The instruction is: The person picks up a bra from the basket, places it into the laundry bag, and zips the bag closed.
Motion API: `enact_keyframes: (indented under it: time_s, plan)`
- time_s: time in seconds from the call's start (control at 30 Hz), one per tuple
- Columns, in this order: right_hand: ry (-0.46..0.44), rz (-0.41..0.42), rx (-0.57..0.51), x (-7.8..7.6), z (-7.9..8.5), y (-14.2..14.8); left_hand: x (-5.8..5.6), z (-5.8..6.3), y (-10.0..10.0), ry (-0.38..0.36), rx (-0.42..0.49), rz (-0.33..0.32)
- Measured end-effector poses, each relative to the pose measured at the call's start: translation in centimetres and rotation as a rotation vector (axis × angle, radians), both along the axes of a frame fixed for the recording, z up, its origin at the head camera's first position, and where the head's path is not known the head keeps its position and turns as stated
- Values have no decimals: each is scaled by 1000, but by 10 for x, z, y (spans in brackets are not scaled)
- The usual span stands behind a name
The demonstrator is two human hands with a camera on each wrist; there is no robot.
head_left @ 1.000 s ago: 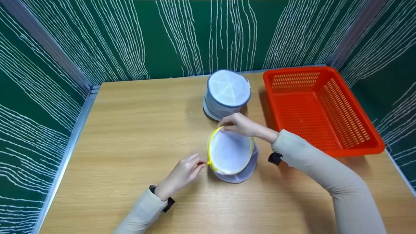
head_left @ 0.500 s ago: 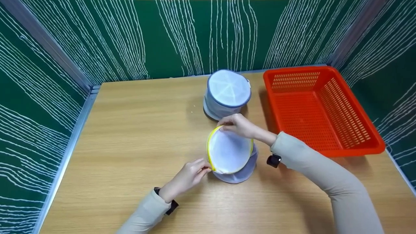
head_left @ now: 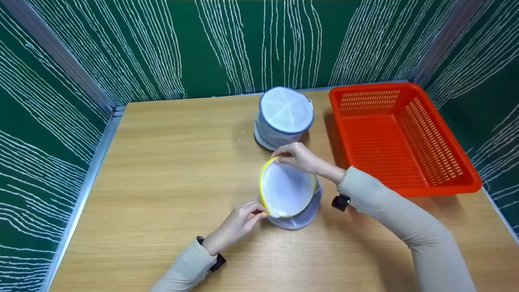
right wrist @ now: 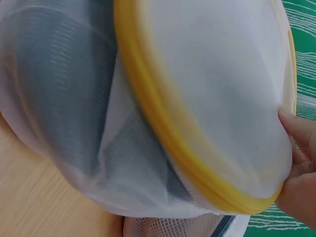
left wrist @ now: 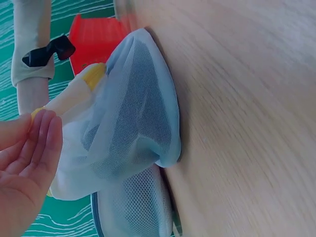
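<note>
A white mesh laundry bag (head_left: 288, 190) with a yellow zipper round its top stands on the table, its round top tilted toward me. My left hand (head_left: 242, 223) pinches the yellow zipper at the near-left rim, likely at its pull, which the fingers cover. On the far rim, my right hand (head_left: 299, 156) grips the edge between thumb and fingers. Seen from the right wrist, the yellow zipper (right wrist: 163, 128) curves down toward the right hand's fingers. A grey-blue shape shows through the mesh in both wrist views; what it is I cannot tell.
Just behind stands another mesh bag (head_left: 286, 111), cylindrical with blue trim. A red plastic basket (head_left: 405, 190) with slotted walls sits to the right. Green panels with white streaks (head_left: 211, 48) close off the back and sides of the wooden table (head_left: 170, 162).
My left hand has moved a little right and toward me along the zipper, to the rim's near end. The right hand keeps its grip, almost still.
</note>
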State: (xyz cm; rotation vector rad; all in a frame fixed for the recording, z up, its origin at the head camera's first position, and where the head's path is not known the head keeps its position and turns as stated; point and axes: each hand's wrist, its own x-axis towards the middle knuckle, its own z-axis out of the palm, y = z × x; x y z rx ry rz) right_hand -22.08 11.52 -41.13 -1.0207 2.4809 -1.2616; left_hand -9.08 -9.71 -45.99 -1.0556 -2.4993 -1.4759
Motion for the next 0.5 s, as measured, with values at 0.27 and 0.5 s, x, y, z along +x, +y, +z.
enact_keyframes:
  time_s: [0.27,0.5]
  plan:
    - [-23,-72,2,-1,1,4,3,17,7,-360,130,202]
    - [-9,-154,20,10,1,9,-7,-4,8,-652,352,339]
